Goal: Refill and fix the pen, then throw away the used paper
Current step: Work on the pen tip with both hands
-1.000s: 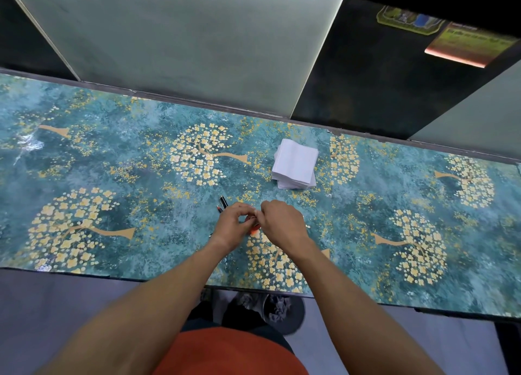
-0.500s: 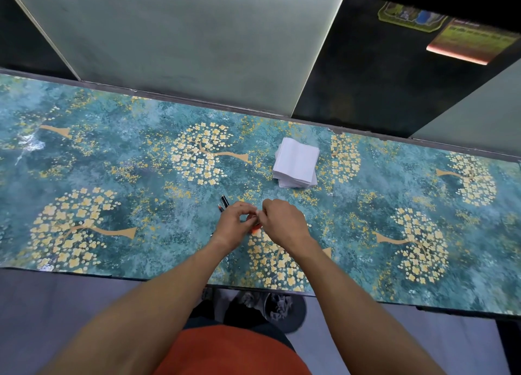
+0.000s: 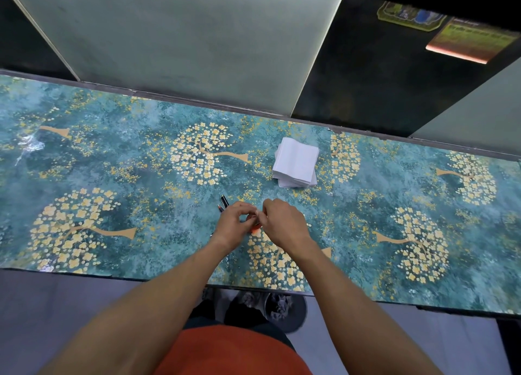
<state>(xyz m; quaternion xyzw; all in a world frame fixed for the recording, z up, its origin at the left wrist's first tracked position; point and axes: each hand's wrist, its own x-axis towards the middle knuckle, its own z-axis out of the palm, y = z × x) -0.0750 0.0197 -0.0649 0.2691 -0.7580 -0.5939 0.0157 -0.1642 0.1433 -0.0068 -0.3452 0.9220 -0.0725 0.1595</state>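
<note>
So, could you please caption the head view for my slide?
Both hands work a small pen part over the floral table, paper stack behind.

A single head-worn wide-angle view looks steeply down from above the person's own chest onto the table, whose far edge runs toward 12 o'clock against the wall panels. Both forearms enter from 6 o'clock and meet near the centre. The table bends at the frame's edges; the floor shows nearest, at 7 o'clock.
</note>
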